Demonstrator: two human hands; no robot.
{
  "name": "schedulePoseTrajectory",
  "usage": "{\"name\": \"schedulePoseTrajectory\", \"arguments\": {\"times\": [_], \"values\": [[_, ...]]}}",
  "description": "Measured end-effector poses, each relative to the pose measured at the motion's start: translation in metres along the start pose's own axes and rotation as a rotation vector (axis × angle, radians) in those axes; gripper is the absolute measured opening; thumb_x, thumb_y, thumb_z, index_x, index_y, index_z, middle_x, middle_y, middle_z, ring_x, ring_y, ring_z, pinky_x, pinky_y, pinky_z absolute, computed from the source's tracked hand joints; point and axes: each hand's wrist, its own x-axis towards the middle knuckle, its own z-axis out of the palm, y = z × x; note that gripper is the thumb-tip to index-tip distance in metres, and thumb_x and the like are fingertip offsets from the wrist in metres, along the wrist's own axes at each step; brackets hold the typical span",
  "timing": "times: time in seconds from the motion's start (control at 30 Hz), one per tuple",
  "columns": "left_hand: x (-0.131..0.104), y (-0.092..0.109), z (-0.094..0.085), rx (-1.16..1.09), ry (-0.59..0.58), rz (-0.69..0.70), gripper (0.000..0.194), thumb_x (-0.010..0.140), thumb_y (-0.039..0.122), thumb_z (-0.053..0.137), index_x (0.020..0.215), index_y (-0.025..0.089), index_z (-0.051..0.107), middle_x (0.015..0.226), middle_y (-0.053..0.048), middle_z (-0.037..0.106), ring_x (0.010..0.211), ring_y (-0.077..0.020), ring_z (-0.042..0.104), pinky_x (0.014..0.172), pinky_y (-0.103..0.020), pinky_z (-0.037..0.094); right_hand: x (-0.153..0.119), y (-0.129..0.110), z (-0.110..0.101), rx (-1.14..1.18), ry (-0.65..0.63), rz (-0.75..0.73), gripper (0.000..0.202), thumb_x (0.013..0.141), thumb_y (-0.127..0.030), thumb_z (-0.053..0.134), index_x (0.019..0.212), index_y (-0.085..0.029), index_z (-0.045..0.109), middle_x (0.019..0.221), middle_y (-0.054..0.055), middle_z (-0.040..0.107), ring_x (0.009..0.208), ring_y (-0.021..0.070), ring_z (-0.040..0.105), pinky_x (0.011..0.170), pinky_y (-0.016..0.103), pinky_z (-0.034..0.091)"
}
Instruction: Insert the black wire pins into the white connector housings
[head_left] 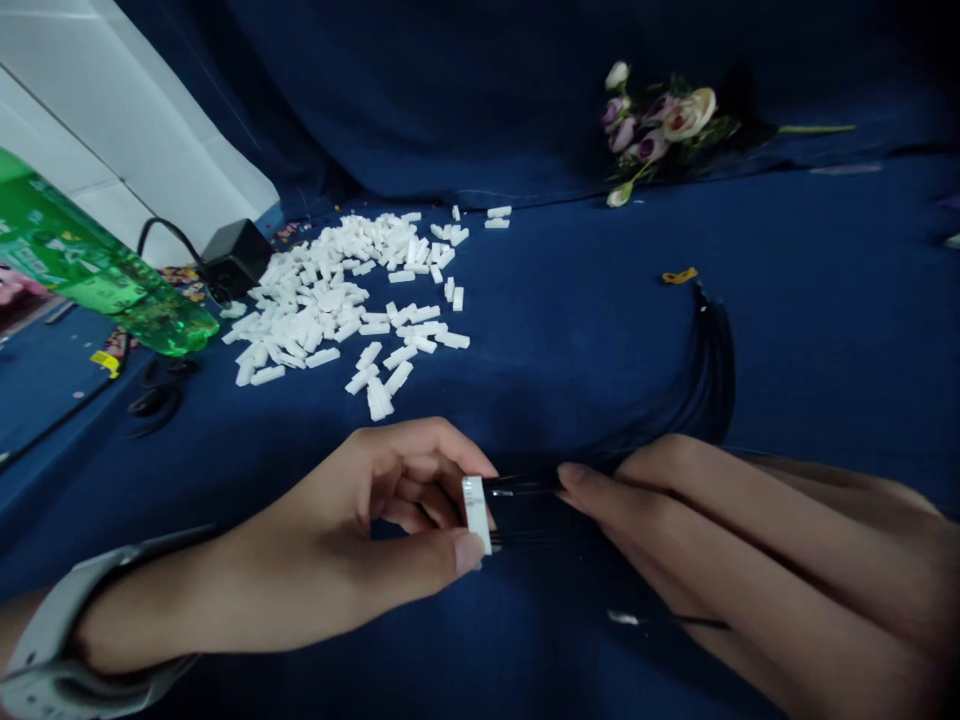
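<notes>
A small white plastic connector housing is pinched between the thumb and fingers of my left hand, which wears a watch with a pale strap. Thin black wires run from the housing's right side. My right hand grips a black wire between thumb and forefinger; its metal terminal end lies close to the housing's upper part, and I cannot tell whether it is inserted. Below my right fingers another black wire sticks out with a bare metal tip. A black wire bundle curves away behind the hand, its far end tied in yellow.
A large pile of white connector housings spreads over the blue cloth ahead. To the left are a green bottle, a black box-shaped adapter with its cable, and a white panel. Artificial flowers lie at the back.
</notes>
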Motion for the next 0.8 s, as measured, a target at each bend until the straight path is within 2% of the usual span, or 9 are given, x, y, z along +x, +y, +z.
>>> {"name": "schedulePoseTrajectory", "arguments": {"times": [0.2,0.43,0.57,0.8], "values": [[-0.0008,-0.0001,-0.0012,-0.002,-0.009,-0.024,0.017,0.077,0.010,0.064,0.088,0.022,0.060,0.071,0.010,0.063,0.067,-0.0020,0.057,0.062,-0.010,0.042,-0.0011,0.0017,0.0018,-0.074,0.008,-0.036,0.018,0.087,-0.005,0.047,0.100,-0.014,0.057,0.084,0.003,0.060,0.065,0.0112,0.055,0.044,0.028,0.033],[-0.0003,-0.0035,-0.0033,0.024,-0.033,-0.023,0.015,0.079,0.014,0.065,0.090,0.022,0.058,0.074,0.008,0.061,0.069,-0.0036,0.055,0.062,-0.011,0.042,-0.0083,-0.0022,0.0056,-0.156,0.013,-0.046,0.020,0.085,-0.003,0.046,0.098,-0.016,0.054,0.087,0.003,0.060,0.064,0.0117,0.054,0.046,0.028,0.032],[0.0003,-0.0027,-0.0033,0.009,-0.045,-0.014,0.015,0.080,0.015,0.065,0.091,0.021,0.058,0.073,0.008,0.059,0.068,-0.0034,0.053,0.061,-0.011,0.040,-0.0050,-0.0004,0.0071,-0.109,-0.053,-0.061,0.017,0.085,-0.004,0.047,0.098,-0.013,0.054,0.080,0.002,0.057,0.060,0.0114,0.053,0.044,0.028,0.029],[-0.0007,-0.0060,-0.0043,-0.012,-0.037,-0.015,0.019,0.080,0.017,0.066,0.096,0.022,0.058,0.079,0.007,0.062,0.074,-0.0048,0.056,0.067,-0.014,0.042,-0.0001,-0.0028,0.0061,-0.108,-0.099,-0.117,0.022,0.082,-0.002,0.045,0.097,-0.013,0.057,0.072,0.000,0.051,0.052,0.0111,0.048,0.042,0.027,0.028]]}}
